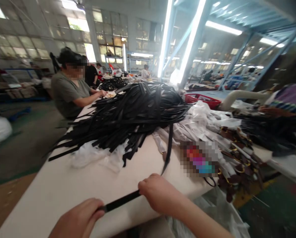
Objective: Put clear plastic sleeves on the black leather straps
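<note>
Between my two hands a black strap (123, 200) is stretched over the near edge of the white table (61, 185). My left hand (80, 215) pinches one end of it between thumb and fingers. Further right, my right hand (154, 191) is closed around the same strap. Beyond that hand the strap seems to run up toward a large heap of black straps (143, 109) on the table. Crumpled clear plastic (100, 157) lies under the heap's front edge.
To the right are plastic-wrapped straps (202, 122) with brown ends and gold rings, beside a blurred colourful item (200, 160). A red basket (202, 99) stands behind. At the table's left side a person (71, 86) works. Another person's purple sleeve (291, 96) shows at right.
</note>
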A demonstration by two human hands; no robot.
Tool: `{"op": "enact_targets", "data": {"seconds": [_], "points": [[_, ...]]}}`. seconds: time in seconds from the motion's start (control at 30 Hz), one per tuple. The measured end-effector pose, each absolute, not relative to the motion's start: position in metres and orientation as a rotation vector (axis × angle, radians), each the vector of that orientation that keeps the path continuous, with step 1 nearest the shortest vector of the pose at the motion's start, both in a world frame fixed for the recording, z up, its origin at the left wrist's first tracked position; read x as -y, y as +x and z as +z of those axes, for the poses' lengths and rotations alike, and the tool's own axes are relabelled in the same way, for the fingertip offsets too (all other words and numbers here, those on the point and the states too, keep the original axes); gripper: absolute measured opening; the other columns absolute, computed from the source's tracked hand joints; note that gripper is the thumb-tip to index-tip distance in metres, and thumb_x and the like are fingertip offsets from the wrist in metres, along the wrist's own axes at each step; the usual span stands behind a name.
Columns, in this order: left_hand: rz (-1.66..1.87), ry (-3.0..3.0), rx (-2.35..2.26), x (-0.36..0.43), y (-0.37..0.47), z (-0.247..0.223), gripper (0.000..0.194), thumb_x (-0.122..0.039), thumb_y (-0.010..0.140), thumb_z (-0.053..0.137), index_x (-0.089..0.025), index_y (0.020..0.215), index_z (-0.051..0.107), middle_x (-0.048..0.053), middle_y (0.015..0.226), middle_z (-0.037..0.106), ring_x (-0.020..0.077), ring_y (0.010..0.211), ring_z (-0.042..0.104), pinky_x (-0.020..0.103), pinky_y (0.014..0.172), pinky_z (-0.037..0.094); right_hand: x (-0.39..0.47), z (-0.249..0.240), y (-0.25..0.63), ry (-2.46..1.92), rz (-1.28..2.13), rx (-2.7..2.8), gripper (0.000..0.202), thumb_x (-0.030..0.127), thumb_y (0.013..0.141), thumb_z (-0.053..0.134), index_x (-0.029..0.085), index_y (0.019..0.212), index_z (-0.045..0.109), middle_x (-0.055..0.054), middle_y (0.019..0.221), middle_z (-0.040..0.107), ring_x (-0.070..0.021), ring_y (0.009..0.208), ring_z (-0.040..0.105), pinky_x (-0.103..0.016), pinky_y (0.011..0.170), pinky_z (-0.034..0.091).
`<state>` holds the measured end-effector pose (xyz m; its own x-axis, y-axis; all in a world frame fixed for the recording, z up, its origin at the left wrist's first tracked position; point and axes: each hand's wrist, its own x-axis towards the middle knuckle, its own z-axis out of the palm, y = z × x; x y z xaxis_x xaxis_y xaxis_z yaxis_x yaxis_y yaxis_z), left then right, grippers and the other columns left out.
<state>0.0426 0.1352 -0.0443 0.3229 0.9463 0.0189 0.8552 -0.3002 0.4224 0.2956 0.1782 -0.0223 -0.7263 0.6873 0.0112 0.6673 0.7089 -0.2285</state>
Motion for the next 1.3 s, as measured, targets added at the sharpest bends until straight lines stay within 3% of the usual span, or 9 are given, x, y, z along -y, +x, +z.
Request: {"op": "enact_targets", "data": {"seconds": [0.17, 0.3, 0.6, 0.7, 0.83, 0.9, 1.03, 1.13, 1.3], "points": [[0.273, 2.428, -1.671, -0.131, 0.069, -0.032, 0.033, -0.012, 0.088, 0.03, -0.022, 0.075, 0.058, 0.004, 0.073, 0.067, 0.0224, 0.071, 0.066, 0.033, 0.063, 0.045, -0.176, -0.018, 0.284, -0.923, 0.431, 2.832, 0.011, 0.015, 0.081, 0.058, 0.017, 0.091, 0.06, -0.006, 0.085, 0.072, -0.0225, 0.076, 0.067, -0.03, 0.062, 0.038], [0.424, 2.608, -1.941, -0.124, 0.06, -0.036, 0.034, -0.027, 0.097, 0.035, -0.023, 0.07, 0.054, 0.003, 0.065, 0.062, 0.0236, 0.062, 0.061, 0.035, 0.058, 0.037, -0.177, -0.016, 0.284, -1.157, 0.394, 2.792, 0.015, 0.017, 0.094, 0.047, 0.017, 0.084, 0.06, -0.007, 0.078, 0.071, -0.0212, 0.071, 0.066, -0.03, 0.059, 0.031], [0.406, 2.624, -1.908, -0.121, 0.061, -0.042, 0.049, -0.044, 0.1, 0.025, -0.019, 0.072, 0.057, 0.007, 0.065, 0.063, 0.0258, 0.06, 0.06, 0.037, 0.054, 0.038, -0.17, -0.021, 0.269, -0.969, 0.694, 2.723, 0.021, 0.016, 0.097, 0.042, 0.02, 0.079, 0.052, -0.001, 0.071, 0.064, -0.0165, 0.065, 0.058, -0.028, 0.058, 0.028], [0.44, 2.616, -1.822, -0.12, 0.042, -0.041, 0.054, -0.057, 0.096, 0.031, -0.014, 0.108, 0.06, 0.013, 0.098, 0.068, 0.0293, 0.09, 0.063, 0.043, 0.078, 0.049, -0.175, -0.029, 0.275, -1.038, 0.706, 2.684, 0.024, 0.02, 0.099, 0.04, 0.02, 0.076, 0.049, -0.002, 0.07, 0.062, -0.0172, 0.065, 0.057, -0.028, 0.059, 0.029], [0.463, 2.507, -1.939, -0.116, -0.002, -0.043, 0.088, -0.059, 0.077, 0.069, -0.014, 0.142, 0.033, 0.017, 0.141, 0.046, 0.0359, 0.132, 0.037, 0.055, 0.112, 0.029, -0.181, -0.039, 0.281, -1.134, 0.759, 2.646, 0.027, 0.021, 0.099, 0.037, 0.021, 0.074, 0.047, -0.003, 0.068, 0.061, -0.0189, 0.064, 0.057, -0.029, 0.06, 0.031], [0.413, 2.425, -2.026, -0.117, -0.021, -0.047, 0.076, -0.047, 0.072, 0.079, -0.015, 0.132, 0.044, 0.016, 0.134, 0.051, 0.0354, 0.129, 0.04, 0.052, 0.109, 0.035, -0.182, -0.037, 0.285, -1.104, 0.83, 2.643, 0.029, 0.023, 0.099, 0.036, 0.021, 0.072, 0.045, -0.002, 0.067, 0.059, -0.0186, 0.063, 0.056, -0.029, 0.059, 0.033], [0.341, 2.433, -2.015, -0.128, -0.035, -0.056, 0.011, -0.018, 0.084, 0.065, -0.018, 0.09, 0.056, 0.005, 0.101, 0.061, 0.0239, 0.103, 0.055, 0.036, 0.091, 0.048, -0.181, -0.021, 0.296, -1.014, 0.927, 2.594, 0.033, 0.028, 0.101, 0.032, 0.022, 0.071, 0.045, -0.002, 0.065, 0.057, -0.018, 0.062, 0.055, -0.029, 0.06, 0.037], [0.287, 2.46, -2.062, -0.133, -0.028, -0.053, 0.011, -0.012, 0.089, 0.055, -0.018, 0.079, 0.054, 0.006, 0.09, 0.063, 0.0234, 0.091, 0.058, 0.035, 0.08, 0.048, -0.179, -0.01, 0.303, -1.006, 0.958, 2.544, 0.036, 0.033, 0.102, 0.033, 0.022, 0.07, 0.046, -0.002, 0.064, 0.057, -0.0176, 0.062, 0.056, -0.029, 0.061, 0.04], [0.222, 2.536, -2.081, -0.123, 0.001, -0.031, 0.023, -0.032, 0.097, 0.048, -0.02, 0.079, 0.055, 0.005, 0.073, 0.066, 0.0256, 0.074, 0.062, 0.036, 0.063, 0.045, -0.167, -0.005, 0.301, -0.985, 0.816, 2.531, 0.033, 0.034, 0.099, 0.036, 0.022, 0.073, 0.052, -0.002, 0.062, 0.059, -0.0178, 0.059, 0.056, -0.028, 0.058, 0.042]]}}
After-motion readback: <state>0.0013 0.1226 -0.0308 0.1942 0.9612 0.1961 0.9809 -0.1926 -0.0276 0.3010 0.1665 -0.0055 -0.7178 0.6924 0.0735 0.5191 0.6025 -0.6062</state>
